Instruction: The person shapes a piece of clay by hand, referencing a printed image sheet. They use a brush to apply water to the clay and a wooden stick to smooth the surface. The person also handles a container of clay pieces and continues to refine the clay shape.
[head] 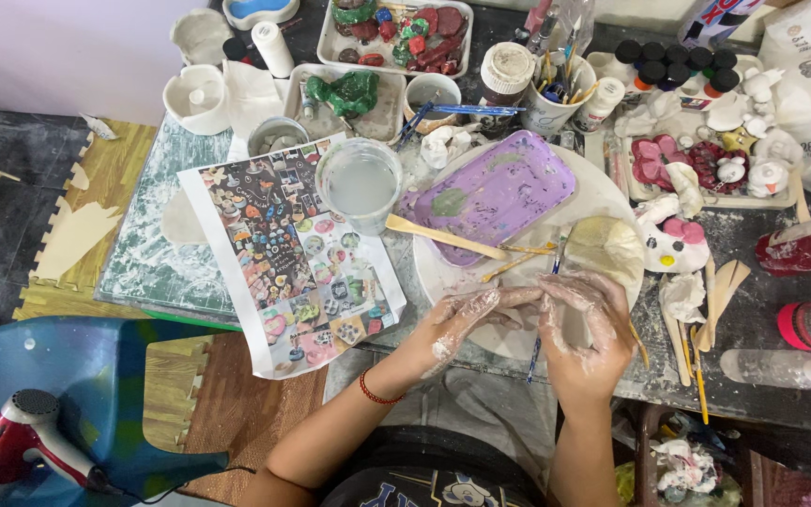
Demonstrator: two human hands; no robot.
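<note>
Left hand (462, 319), right hand (586, 314) pressed together, grip unclear; cup (359, 185) holds cloudy water

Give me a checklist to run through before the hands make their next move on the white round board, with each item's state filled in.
1. Both hands on the work: left hand and right hand meet over the white round board, coated in white clay. Ok.
2. What the hands enclose: hidden by the fingers. Cannot tell.
3. Water at hand: cup of cloudy water stands upright beside the board. Ok.
4. Wooden stick within reach: it lies across the purple tray, close to the left hand. Ok.
5. Printed picture sheet visible: flat and uncovered, left of the board. Ok.
6. Board surface free: tray, brushes and a clay lump crowd it. Not ok.
</note>
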